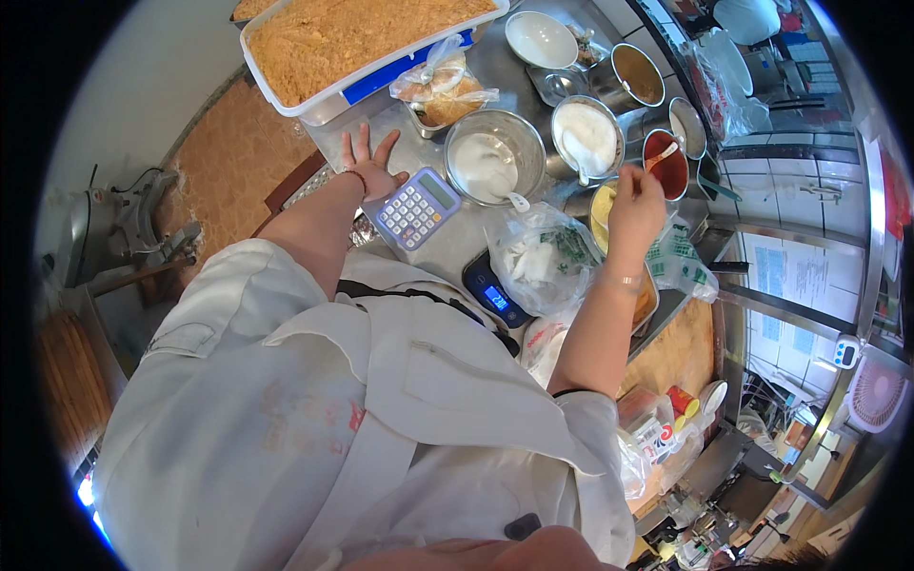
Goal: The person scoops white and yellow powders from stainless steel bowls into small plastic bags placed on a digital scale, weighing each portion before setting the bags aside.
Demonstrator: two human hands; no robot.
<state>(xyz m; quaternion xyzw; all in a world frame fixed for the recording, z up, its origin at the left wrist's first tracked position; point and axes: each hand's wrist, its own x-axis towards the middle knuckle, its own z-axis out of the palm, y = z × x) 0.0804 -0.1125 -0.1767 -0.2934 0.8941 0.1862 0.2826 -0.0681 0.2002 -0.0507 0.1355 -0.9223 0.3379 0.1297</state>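
My left hand [371,171] rests with fingers spread on the steel worktop [421,264], its thumb by the top corner of a lavender calculator [418,208]. My right hand [638,210] is raised over a steel container of yellow powder [603,207], fingertips bunched. Just beyond those fingertips, a spoon [662,156] stands in a container of red contents [664,182]; whether the fingers touch it I cannot tell. Between my arms, a clear plastic bag [546,260] with white and green contents sits on a black digital scale [493,289]. Beyond it stands a bowl of white powder [485,164] with a white spoon [519,203].
A large tub of orange-brown crumbs [371,43] stands at the far left. Near it is a tied bag [446,86] on a small steel pan. Another white-powder container [585,135], a white bowl [541,39] and a brown-filled pot [638,75] line the back. A green-printed bag [682,257] lies right.
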